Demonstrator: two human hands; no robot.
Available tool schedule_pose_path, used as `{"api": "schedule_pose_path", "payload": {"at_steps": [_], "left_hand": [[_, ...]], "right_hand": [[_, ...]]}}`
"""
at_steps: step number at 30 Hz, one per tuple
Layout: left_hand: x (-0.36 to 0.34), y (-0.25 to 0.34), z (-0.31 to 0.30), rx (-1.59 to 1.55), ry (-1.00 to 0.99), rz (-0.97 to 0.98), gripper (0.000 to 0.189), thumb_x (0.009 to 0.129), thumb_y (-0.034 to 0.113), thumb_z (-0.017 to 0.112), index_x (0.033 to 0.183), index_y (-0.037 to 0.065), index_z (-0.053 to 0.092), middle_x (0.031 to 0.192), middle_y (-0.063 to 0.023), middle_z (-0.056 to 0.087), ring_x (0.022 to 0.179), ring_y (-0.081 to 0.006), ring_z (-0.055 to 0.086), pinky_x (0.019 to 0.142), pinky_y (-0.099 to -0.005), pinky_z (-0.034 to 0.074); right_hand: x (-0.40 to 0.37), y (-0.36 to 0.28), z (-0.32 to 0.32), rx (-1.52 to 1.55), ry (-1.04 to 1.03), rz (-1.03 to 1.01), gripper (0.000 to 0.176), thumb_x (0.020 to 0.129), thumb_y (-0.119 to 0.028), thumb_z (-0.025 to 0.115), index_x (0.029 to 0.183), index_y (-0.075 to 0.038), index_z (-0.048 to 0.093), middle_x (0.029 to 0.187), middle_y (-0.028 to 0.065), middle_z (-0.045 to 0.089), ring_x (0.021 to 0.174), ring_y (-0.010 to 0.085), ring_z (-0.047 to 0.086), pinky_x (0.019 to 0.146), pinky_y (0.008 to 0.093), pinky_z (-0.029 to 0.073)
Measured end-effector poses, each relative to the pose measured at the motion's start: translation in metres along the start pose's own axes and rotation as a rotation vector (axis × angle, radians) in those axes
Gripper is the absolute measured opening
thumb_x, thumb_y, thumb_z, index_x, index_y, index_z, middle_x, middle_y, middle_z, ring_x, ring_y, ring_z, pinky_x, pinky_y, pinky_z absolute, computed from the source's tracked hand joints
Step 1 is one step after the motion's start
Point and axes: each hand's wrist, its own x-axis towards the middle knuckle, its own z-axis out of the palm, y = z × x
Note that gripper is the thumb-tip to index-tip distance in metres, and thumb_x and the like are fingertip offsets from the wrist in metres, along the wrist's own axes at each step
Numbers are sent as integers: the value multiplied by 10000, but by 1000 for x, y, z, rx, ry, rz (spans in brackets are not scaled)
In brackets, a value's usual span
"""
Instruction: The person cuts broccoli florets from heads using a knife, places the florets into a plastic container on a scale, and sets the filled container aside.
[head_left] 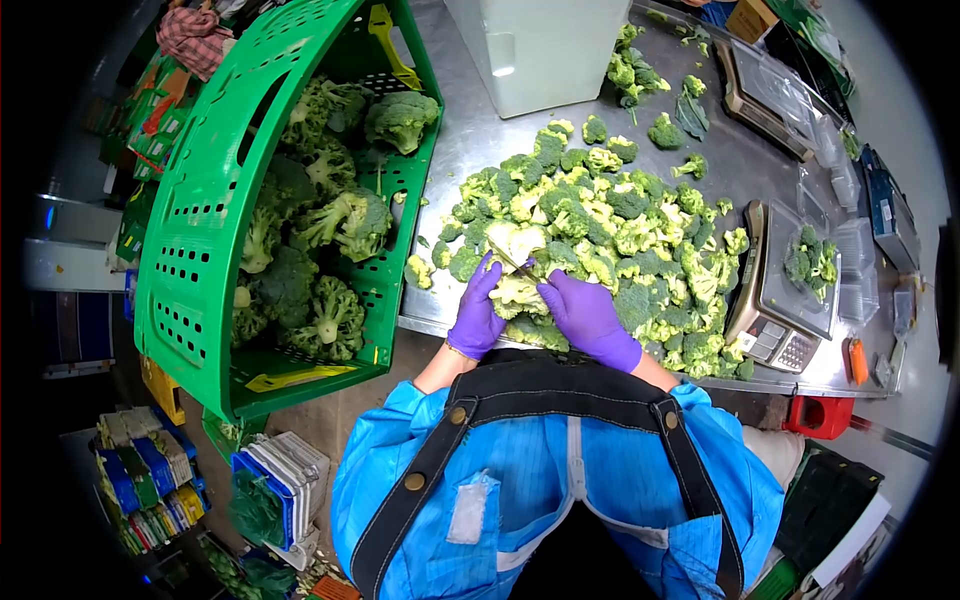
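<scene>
In purple gloves, both hands are over the near edge of a broccoli pile [610,215] on the metal table. My right hand [588,318] is closed on a knife [513,262], whose blade points up and left across a pale cut broccoli head [518,240]. My left hand [477,310] is wrapped against the left side of that broccoli, fingertips close to the blade. Loose florets lie around and beneath both hands. To the left, a tilted green crate [205,230] holds large whole broccoli heads [350,222].
A grey-white bin [535,55] stands behind the pile. On the right are a scale [775,335] bearing a tray of florets [812,262], another scale [765,110], stacked clear trays [856,265] and an orange-handled tool [857,361]. A person's checked sleeve [192,40] shows at upper left.
</scene>
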Motion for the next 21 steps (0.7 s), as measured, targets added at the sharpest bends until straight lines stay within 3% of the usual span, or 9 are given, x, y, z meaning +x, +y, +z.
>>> {"api": "schedule_pose_path", "payload": {"at_steps": [2, 4, 6, 8, 11, 14, 18, 21], "left_hand": [[-1, -3, -6, 28, 115, 86, 422, 923, 220, 414, 1287, 14, 364, 1221, -145, 484, 1107, -248, 503, 908, -365, 448], [-2, -3, -10, 34, 80, 103, 426, 912, 204, 433, 1285, 12, 361, 1220, -147, 482, 1098, -249, 508, 911, -365, 445], [-6, 0, -17, -102, -58, -98, 449, 913, 190, 453, 1316, 40, 322, 1232, -136, 474, 1097, -240, 511, 912, -352, 439], [-7, -1, -20, -111, -72, -93, 444, 907, 164, 461, 1308, 29, 327, 1229, -140, 476, 1105, -251, 503, 919, -366, 435], [-7, -1, -15, -108, -127, -65, 460, 898, 139, 468, 1317, 39, 309, 1243, -145, 463, 1120, -264, 491, 931, -381, 427], [-6, -1, -11, -58, 12, 99, 482, 892, 120, 473, 1330, 57, 284, 1262, -148, 445, 1130, -271, 484, 933, -390, 425], [-9, 1, -19, -189, -56, -79, 532, 862, 85, 495, 1343, 59, 269, 1284, -152, 424, 1154, -280, 465, 957, -410, 406], [-11, 7, -19, -142, -108, -83, 548, 856, 78, 502, 1348, 46, 262, 1289, -155, 419, 1164, -281, 457, 961, -411, 404]], "right_hand": [[2, -5, -1, -15, -3, 2, 274, 887, -341, 482, 824, -77, 519, 620, 125, 560, 568, 312, 568, 487, 408, 423], [2, -5, 1, -28, -6, 5, 263, 883, -331, 490, 828, -76, 520, 623, 122, 560, 573, 308, 570, 490, 407, 425], [4, 2, 8, 105, 118, -152, 251, 874, -320, 505, 827, -73, 521, 630, 119, 562, 586, 302, 575, 499, 408, 428], [3, 6, 10, 104, 98, -169, 249, 871, -315, 509, 825, -71, 518, 635, 120, 563, 591, 302, 576, 501, 409, 428], [2, 6, 10, 59, 59, -144, 249, 867, -313, 516, 815, -69, 510, 636, 123, 560, 593, 304, 575, 501, 409, 426], [1, 3, 9, 3, 20, -76, 258, 866, -318, 518, 802, -68, 501, 625, 126, 550, 586, 312, 568, 497, 410, 422], [3, 4, 12, 16, 14, -96, 266, 860, -325, 523, 802, -67, 495, 622, 126, 539, 588, 317, 561, 499, 411, 420], [1, 14, 18, 51, 66, -182, 267, 854, -325, 529, 802, -65, 496, 638, 125, 538, 603, 307, 566, 505, 407, 421]]}}
